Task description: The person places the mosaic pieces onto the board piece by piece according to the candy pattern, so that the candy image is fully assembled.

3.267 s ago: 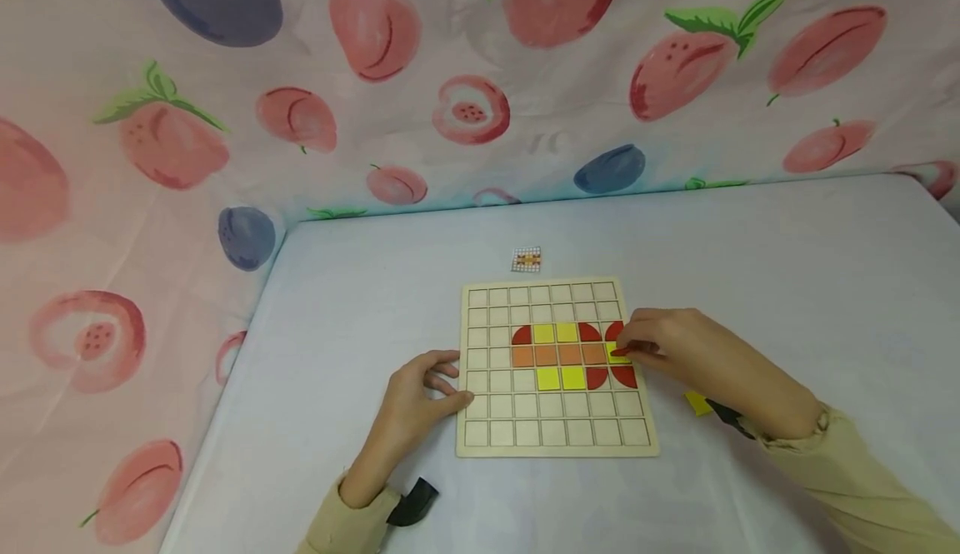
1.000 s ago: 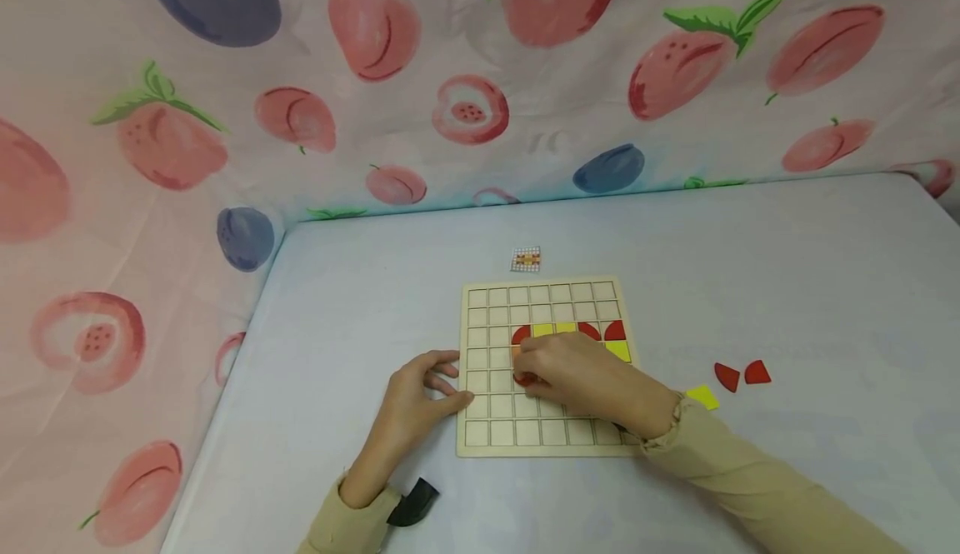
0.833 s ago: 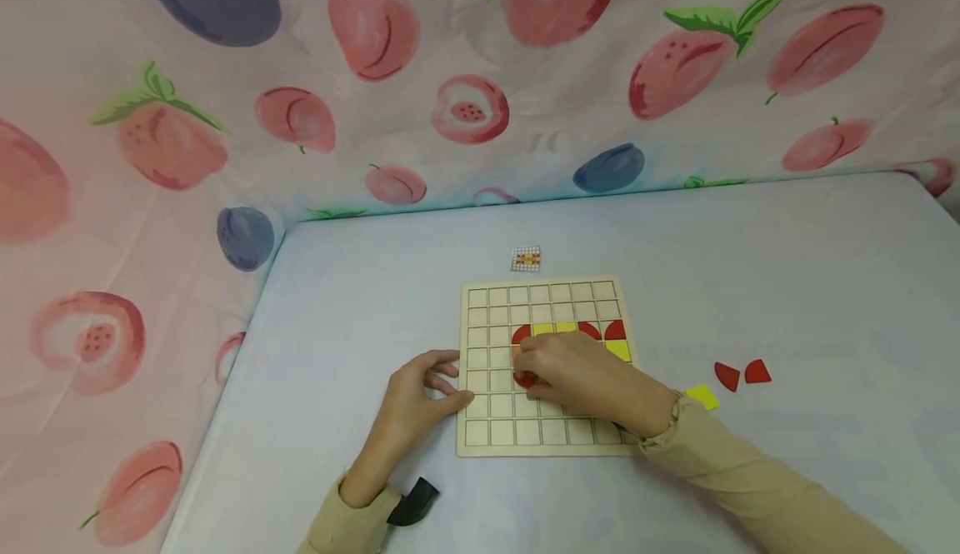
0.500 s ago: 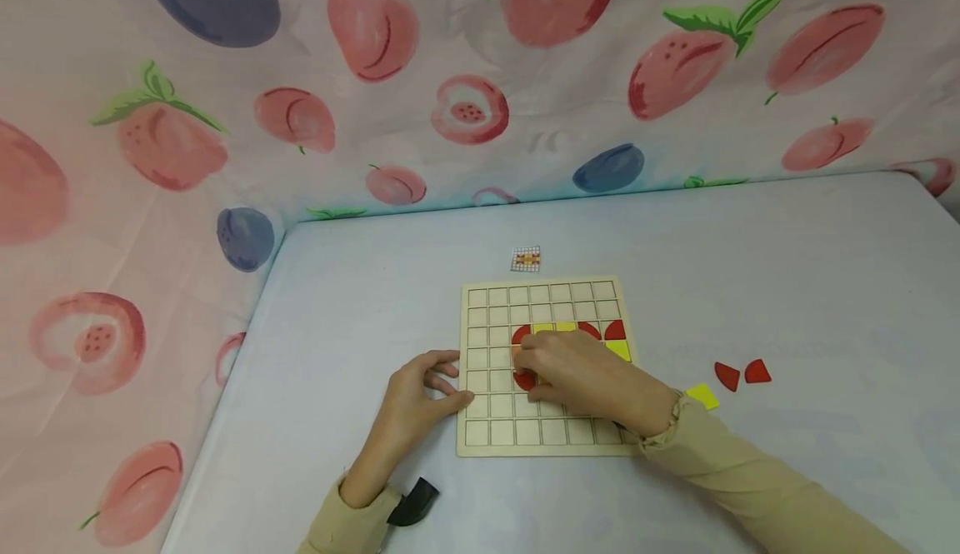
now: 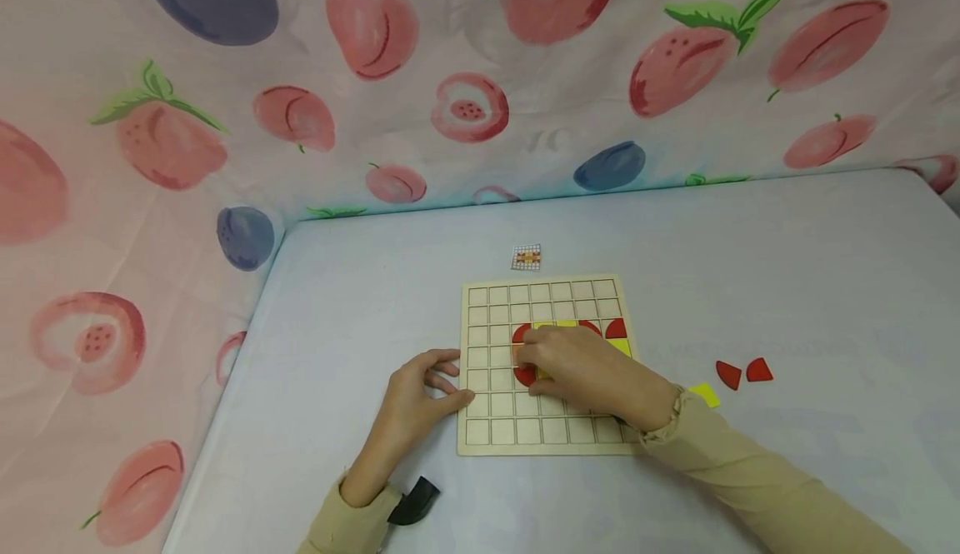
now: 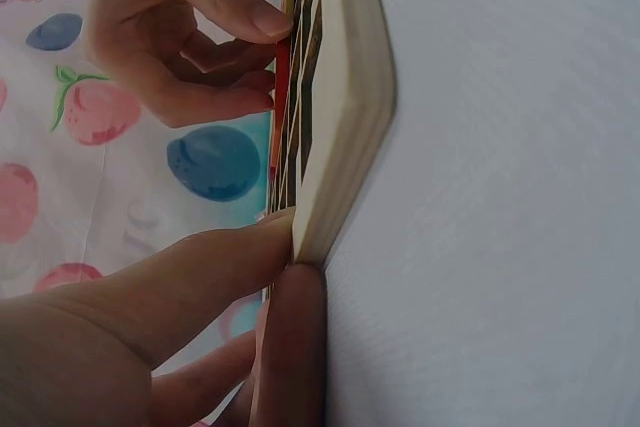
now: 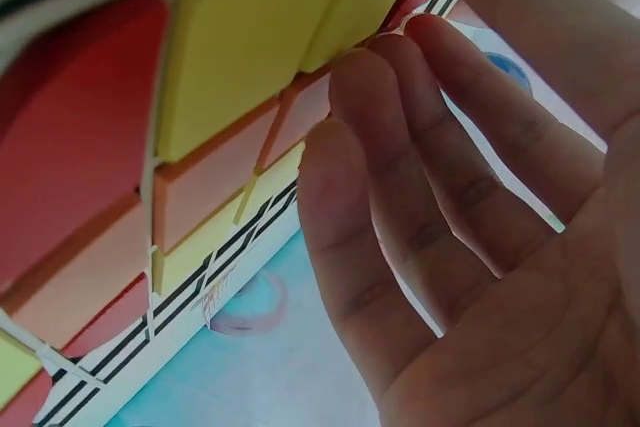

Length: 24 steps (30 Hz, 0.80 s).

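A pale wooden grid board (image 5: 491,433) lies flat on the table. My left hand (image 5: 416,400) holds its left edge, thumb on the rim and forefinger against the side, as the left wrist view shows. My right hand (image 5: 592,371) is over the coloured tiles, fingers reaching down to the board. Its fingertips are right at a red quarter-circle tile (image 5: 524,376), which lies in a cell below an orange square. Those fingers look extended in the right wrist view. Another red quarter-circle (image 5: 522,333) and yellow squares (image 5: 566,323) show past the hand; the tiles beneath it are hidden.
Two loose red quarter-circle tiles (image 5: 728,375) (image 5: 759,369) and a yellow square (image 5: 706,394) lie right of the board. A small printed pattern card (image 5: 527,257) lies beyond it. Black wrist gear (image 5: 415,501) shows by the left sleeve. A fruit-print cloth (image 5: 525,104) rises behind the table.
My right hand has moved left from the board's right edge, where it held a red tile. A red quarter-circle now lies flat in the cell by its fingertips. The left hand has stayed put.
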Tool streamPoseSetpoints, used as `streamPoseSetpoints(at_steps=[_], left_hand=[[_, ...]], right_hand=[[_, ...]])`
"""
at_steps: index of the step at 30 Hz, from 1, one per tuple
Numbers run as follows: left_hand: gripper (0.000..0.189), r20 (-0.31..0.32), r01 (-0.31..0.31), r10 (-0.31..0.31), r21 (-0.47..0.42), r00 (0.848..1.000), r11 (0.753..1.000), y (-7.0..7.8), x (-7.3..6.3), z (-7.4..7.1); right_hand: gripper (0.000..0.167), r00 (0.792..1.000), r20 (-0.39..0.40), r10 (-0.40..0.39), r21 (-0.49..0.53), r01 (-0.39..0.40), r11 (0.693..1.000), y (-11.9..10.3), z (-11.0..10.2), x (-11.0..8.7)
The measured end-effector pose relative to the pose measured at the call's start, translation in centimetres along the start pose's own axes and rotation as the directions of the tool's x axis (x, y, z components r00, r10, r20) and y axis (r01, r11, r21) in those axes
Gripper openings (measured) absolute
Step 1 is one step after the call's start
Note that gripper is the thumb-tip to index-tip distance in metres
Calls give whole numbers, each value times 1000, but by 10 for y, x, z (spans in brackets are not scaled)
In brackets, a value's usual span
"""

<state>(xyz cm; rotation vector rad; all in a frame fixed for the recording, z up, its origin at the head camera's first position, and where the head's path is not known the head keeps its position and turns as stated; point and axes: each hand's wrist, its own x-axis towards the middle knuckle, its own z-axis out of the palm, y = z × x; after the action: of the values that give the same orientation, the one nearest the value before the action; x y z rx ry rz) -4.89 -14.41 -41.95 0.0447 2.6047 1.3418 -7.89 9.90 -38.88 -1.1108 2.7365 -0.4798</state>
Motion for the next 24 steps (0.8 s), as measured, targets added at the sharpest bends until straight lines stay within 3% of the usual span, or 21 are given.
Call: streamPoseSetpoints(at_steps=[14, 24], left_hand=[[52, 0, -5, 5, 2, 1000, 1000, 0, -1, 0], [51, -9, -12, 12, 13, 1000, 1000, 0, -1, 0]], right_hand=[[20, 999, -43, -19, 11, 20, 1000, 8, -5, -10], [18, 998, -47, 30, 32, -29, 999, 17, -12, -29]])
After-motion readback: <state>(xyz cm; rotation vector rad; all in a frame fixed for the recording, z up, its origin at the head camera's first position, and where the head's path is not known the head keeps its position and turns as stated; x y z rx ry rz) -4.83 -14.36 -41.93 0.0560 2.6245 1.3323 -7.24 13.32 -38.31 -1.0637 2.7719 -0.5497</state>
